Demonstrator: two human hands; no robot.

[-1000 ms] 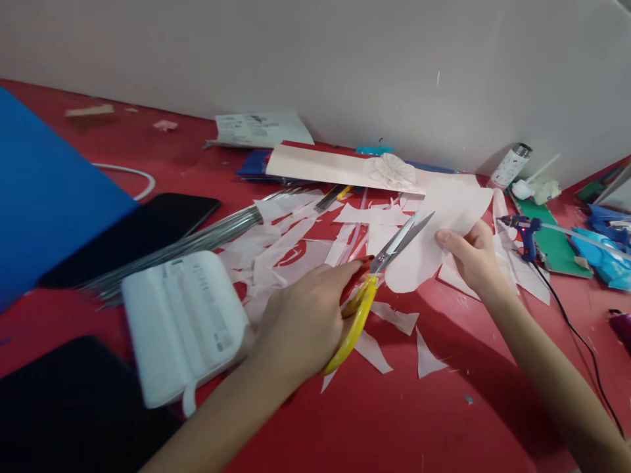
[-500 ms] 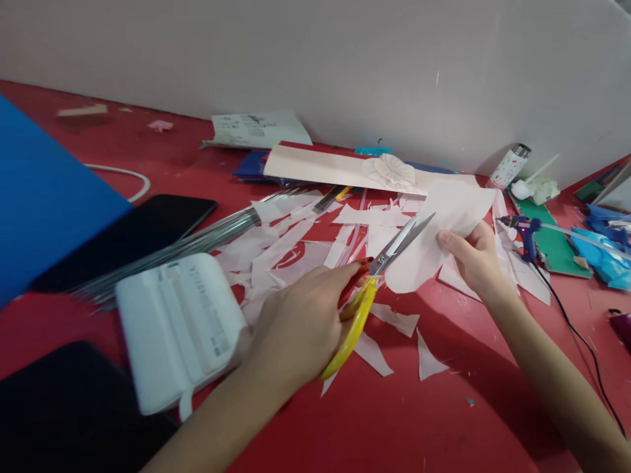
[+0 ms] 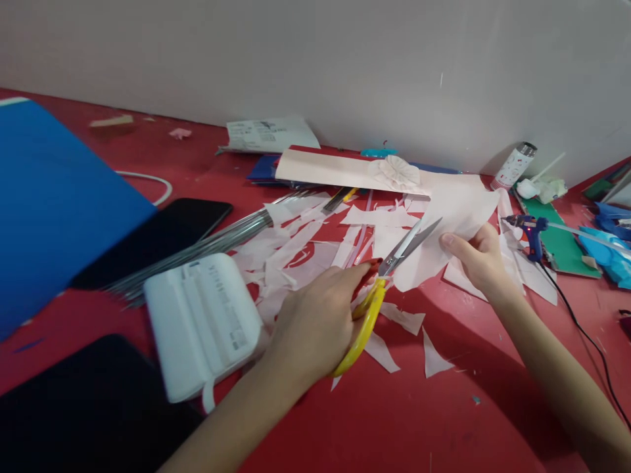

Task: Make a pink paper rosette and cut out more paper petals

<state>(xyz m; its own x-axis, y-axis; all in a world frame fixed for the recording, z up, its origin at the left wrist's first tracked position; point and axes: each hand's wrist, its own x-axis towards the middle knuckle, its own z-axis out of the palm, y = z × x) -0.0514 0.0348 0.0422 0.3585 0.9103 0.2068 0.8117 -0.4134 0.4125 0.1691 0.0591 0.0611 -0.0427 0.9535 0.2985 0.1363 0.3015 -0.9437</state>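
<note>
left grip: I've got my left hand (image 3: 313, 325) clenched on the yellow-handled scissors (image 3: 363, 332); blades apart
right grip: my right hand (image 3: 480, 259) is pinching the pale pink paper (image 3: 451, 240)
paper: right of the scissors, long axis running up-right; right hand's nearer

- Red tabletop (image 3: 419, 420) gives me open room below my right hand (image 3: 480, 259), broken only by pink paper scraps (image 3: 434, 355).
- My left hand (image 3: 315, 322) has a white case (image 3: 202, 325) just beside it, blocking that side.
- Beyond it, metal rods (image 3: 207, 246) and a black phone (image 3: 152, 246) lie in the way.
- Farther ahead, a white wall (image 3: 315, 59) stops me.
</note>
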